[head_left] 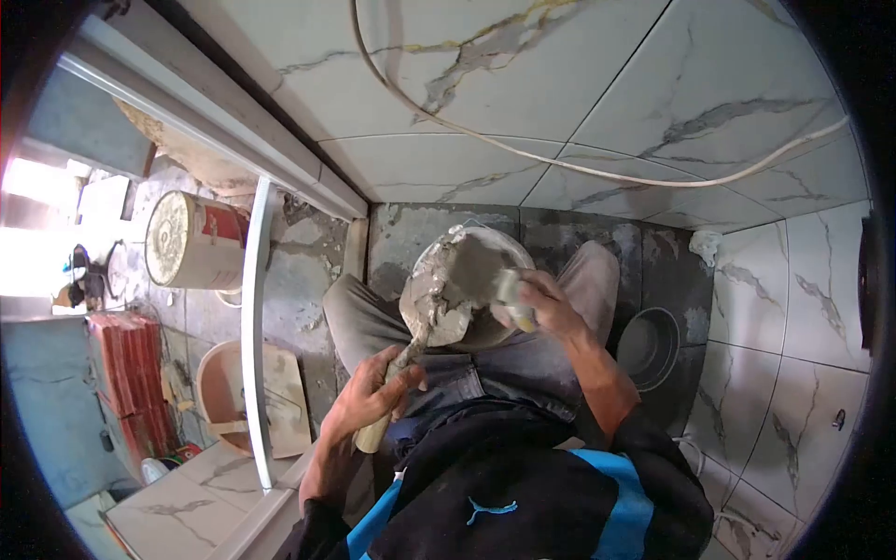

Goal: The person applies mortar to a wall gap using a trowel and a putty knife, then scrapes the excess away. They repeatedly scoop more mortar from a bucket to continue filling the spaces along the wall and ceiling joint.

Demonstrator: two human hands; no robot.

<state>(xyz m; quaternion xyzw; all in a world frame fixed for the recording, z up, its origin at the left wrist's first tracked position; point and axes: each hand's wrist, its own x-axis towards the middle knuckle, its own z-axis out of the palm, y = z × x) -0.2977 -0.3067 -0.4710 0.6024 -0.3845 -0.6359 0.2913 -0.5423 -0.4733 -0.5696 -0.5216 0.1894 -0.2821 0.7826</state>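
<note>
My left hand (373,397) grips the wooden handle of a trowel (425,322). Its blade is caked with grey mortar and rests inside a round bowl (471,245) that holds more grey mortar. My right hand (541,303) holds the bowl's near rim, with a pale lump under its fingers. The bowl sits just above my knees, over a dark wet patch of floor (551,233). My legs in grey trousers and my black and blue top fill the lower middle.
A white cable (579,168) loops across the marble-look tiles above. A dark floor drain hole (649,347) lies to the right of my leg. On the left, beyond a white door frame (254,327), are a bucket (191,241), a pink tub (224,387) and red tiles.
</note>
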